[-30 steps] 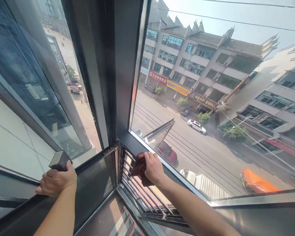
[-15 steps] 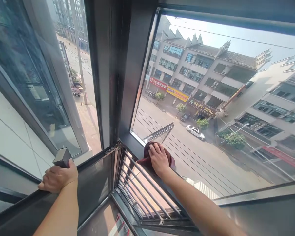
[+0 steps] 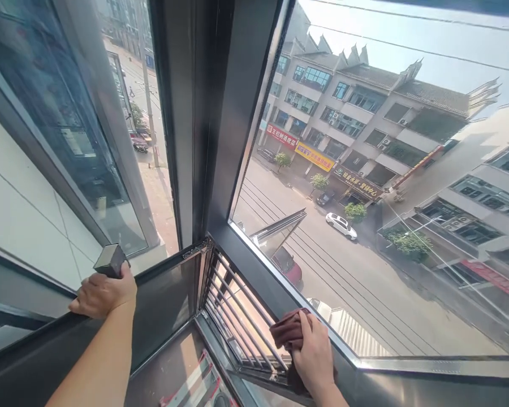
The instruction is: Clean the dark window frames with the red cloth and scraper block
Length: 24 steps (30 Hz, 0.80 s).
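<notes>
Bracing on the open sash [image 3: 110, 316], the left hand [image 3: 104, 294] clenches a handle [image 3: 110, 261]; the right hand [image 3: 316, 356] presses a bunched rag [image 3: 286, 333] against the frame [image 3: 258, 271].

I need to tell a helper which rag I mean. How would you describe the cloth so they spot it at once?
Start at the dark window frame below the big pane facing the street. Follow its lower bar down to the right hand, which presses a crumpled cloth against it. It is the only soft, dark red thing among metal and glass.
</notes>
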Tool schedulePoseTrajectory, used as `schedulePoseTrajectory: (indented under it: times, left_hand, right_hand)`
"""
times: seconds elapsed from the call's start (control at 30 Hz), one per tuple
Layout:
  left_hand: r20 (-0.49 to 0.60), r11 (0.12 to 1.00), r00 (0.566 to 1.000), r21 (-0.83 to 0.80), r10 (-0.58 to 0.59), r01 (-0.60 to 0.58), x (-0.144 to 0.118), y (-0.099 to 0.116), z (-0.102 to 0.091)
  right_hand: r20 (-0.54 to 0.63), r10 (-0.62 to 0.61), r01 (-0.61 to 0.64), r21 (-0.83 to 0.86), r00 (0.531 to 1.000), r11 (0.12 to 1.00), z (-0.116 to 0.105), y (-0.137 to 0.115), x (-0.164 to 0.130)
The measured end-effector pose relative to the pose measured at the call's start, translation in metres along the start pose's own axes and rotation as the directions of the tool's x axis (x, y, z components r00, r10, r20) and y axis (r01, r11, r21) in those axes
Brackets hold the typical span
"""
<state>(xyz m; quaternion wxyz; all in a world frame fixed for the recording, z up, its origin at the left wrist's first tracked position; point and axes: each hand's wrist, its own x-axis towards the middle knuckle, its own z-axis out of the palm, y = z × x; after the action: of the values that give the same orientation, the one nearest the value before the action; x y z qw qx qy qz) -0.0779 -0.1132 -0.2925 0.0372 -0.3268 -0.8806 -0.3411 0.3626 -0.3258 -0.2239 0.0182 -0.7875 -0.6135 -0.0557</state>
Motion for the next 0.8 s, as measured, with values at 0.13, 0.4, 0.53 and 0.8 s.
schedulePoseTrajectory:
  times: [0.13, 0.4, 0.53, 0.8]
  left_hand:
    - [-0.039, 0.989, 0.998, 0.141, 0.046, -0.040, 0.000, -0.006, 0.003]
    - [-0.026, 0.987, 1.000, 0.159, 0.007, -0.003, -0.001, -0.003, 0.000]
    - [0.041, 0.996, 0.999, 0.089, 0.000, -0.003, 0.001, -0.001, -0.006]
    - [-0.063, 0.998, 0.996, 0.020, -0.061, 0.063, 0.006, 0.005, 0.001]
  right_hand:
    - [-0.056, -0.178, 0.184, 0.133, 0.982, 0.974, -0.009, -0.118, 0.098]
    - [0.005, -0.345, 0.340, 0.157, 0.939, 0.927, -0.030, -0.291, 0.239]
    - [0.019, -0.428, 0.424, 0.105, 0.904, 0.900, -0.031, -0.275, 0.228]
    - [-0.064, -0.329, 0.332, 0.039, 0.942, 0.942, -0.023, -0.051, 0.039]
